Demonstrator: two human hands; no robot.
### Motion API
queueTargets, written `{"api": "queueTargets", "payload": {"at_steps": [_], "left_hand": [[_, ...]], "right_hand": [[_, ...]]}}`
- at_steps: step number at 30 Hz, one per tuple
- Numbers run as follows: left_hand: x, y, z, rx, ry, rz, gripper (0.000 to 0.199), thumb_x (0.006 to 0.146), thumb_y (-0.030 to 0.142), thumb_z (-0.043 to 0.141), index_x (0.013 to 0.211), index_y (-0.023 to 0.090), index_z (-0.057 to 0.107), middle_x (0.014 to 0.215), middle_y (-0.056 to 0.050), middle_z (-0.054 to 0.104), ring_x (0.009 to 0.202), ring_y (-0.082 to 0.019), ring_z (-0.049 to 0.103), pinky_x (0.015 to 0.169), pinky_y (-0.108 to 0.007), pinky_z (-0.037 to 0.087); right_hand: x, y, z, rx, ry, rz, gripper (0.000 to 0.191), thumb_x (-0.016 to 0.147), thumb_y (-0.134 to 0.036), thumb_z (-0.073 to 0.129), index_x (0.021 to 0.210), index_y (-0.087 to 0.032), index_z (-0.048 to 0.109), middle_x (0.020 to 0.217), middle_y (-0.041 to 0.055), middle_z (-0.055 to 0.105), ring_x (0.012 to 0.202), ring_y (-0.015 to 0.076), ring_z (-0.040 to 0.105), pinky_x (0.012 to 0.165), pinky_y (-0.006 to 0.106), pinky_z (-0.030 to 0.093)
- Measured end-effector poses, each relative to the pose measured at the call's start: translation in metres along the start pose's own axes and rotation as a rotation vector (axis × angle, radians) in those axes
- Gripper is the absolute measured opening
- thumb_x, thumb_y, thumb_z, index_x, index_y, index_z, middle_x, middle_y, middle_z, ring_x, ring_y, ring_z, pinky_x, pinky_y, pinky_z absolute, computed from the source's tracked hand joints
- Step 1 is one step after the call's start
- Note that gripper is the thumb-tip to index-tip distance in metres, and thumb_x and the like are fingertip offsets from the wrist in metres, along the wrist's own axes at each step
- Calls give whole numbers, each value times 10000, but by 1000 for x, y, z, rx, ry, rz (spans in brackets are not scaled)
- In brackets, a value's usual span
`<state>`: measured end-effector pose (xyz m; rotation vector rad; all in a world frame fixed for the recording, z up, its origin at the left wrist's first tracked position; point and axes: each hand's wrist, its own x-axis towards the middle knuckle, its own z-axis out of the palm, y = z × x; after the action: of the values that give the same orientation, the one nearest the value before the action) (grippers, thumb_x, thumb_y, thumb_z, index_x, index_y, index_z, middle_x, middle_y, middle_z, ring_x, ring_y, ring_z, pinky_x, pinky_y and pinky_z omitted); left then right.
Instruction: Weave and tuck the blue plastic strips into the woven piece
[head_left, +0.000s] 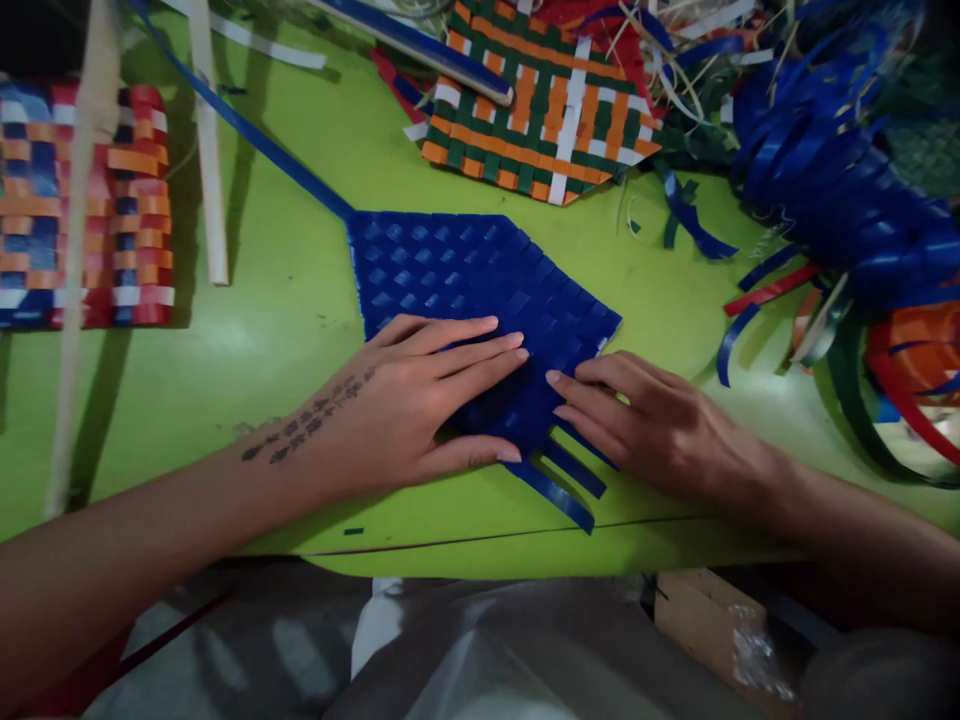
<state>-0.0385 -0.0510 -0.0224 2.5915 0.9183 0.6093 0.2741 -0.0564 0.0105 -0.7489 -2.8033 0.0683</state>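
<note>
A blue woven piece (435, 265) of flat plastic strips lies on the green table, several loose strip ends (562, 490) sticking out at its lower right. One long blue strip (262, 155) runs from its upper left corner toward the top left. My left hand (431, 385) rests flat on the weave with fingers stretched out, pressing on it. At the right edge, my right hand (645, 415) has its fingers curled and closed around a blue strip end. The palm hides much of that strip.
An orange, green and white woven piece (517, 130) lies beyond the blue one. At left sits a multicoloured woven item (142, 200) near pale wooden sticks (210, 170). Heaped blue strips (832, 180) and coloured scraps fill the right. The green table's (450, 560) front edge runs before me.
</note>
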Motion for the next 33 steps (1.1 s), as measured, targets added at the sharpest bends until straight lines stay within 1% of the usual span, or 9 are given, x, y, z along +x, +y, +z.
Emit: {"api": "queueTargets", "payload": {"at_steps": [3,6,12,16,19,21,26,30,33], "left_hand": [[1,3,0,11,-9,-41,521,1204,529,580,1631,250,685,1629,-84,728,1575,-347,653,1210,-526,541],[2,6,0,40,-17,-36,445,1195,389,618,1600,226,708,1614,-84,738,1558,-341,667,1135,-509,565],[4,4,-2,69,-7,-4,435,1190,382,626,1571,189,708,1602,-68,745,1524,-332,694,990,-497,564],[3,-1,-3,23,-43,7,512,1141,380,688,1631,235,674,1623,-81,733,1535,-359,688,1067,-514,602],[3,-1,-5,-8,-38,-26,514,1120,368,718,1619,249,683,1617,-91,740,1534,-361,692,1143,-521,602],[4,1,-6,-17,-32,-39,499,1114,364,727,1595,236,695,1614,-109,740,1527,-360,699,1169,-516,600],[5,4,-8,-5,-13,-42,437,1121,366,728,1518,184,721,1604,-144,743,1521,-347,709,1183,-489,600],[4,3,-7,3,3,-38,416,1121,378,736,1482,172,738,1581,-141,760,1508,-337,722,1177,-484,613],[5,4,-7,8,-4,-33,424,1125,389,730,1495,183,736,1577,-147,760,1507,-343,722,1173,-489,619]], "right_hand": [[-1,-1,1,-55,44,-39,273,1169,-156,645,1420,-57,680,1111,126,819,992,254,801,939,413,727],[0,-3,4,-66,81,-30,293,1164,-155,654,1426,-24,671,1115,140,798,988,260,787,913,422,730],[2,-3,15,-31,41,-1,337,1161,-135,630,1458,18,673,1044,137,783,940,269,772,846,435,707],[-1,-2,19,46,97,53,347,1152,-171,674,1473,-38,687,1060,109,762,930,241,754,865,415,706],[-5,-3,19,87,142,77,389,1111,-157,739,1482,-55,684,1146,137,770,1018,246,777,969,403,700],[-6,-3,18,88,154,77,385,1091,-152,763,1457,-57,695,1174,148,768,1051,246,786,997,393,697],[-5,-4,17,70,148,81,318,1093,-164,757,1397,-79,723,1100,118,766,962,227,781,901,389,706],[-3,-7,16,30,130,105,338,1106,-182,734,1436,-112,716,1077,101,777,935,230,777,851,396,693],[-5,-8,17,16,108,125,411,1096,-197,743,1503,-165,704,1098,93,792,954,244,790,865,411,688]]}}
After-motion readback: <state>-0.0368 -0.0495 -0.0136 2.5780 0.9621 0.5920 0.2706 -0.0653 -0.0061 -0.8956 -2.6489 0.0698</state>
